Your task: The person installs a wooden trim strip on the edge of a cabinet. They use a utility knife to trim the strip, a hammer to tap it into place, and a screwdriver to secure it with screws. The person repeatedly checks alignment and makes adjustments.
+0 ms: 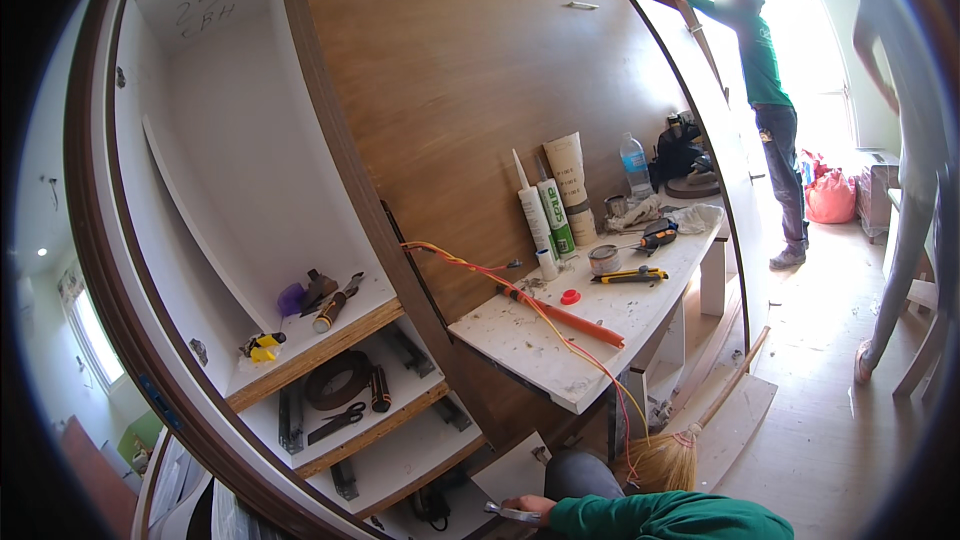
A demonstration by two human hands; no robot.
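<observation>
My right hand (537, 507), in a green sleeve, comes in at the lower edge. Its fingers are closed round a silver metal tool with a curved end (511, 513); the grip is partly hidden, so its exact kind is unclear. Beside it stands a small white panel (508, 472) with a small dark fitting near its upper right corner. My bent knee in grey trousers (580, 475) is just right of the panel. My left hand is out of sight.
Left are open shelves (330, 455) with scissors, tape and tools. A white worktop (480, 325) carries sealant tubes, cutters, a water bottle and wires. A straw broom (665, 460) leans at its right. Another person in green (765, 70) reaches up; a second person stands far right.
</observation>
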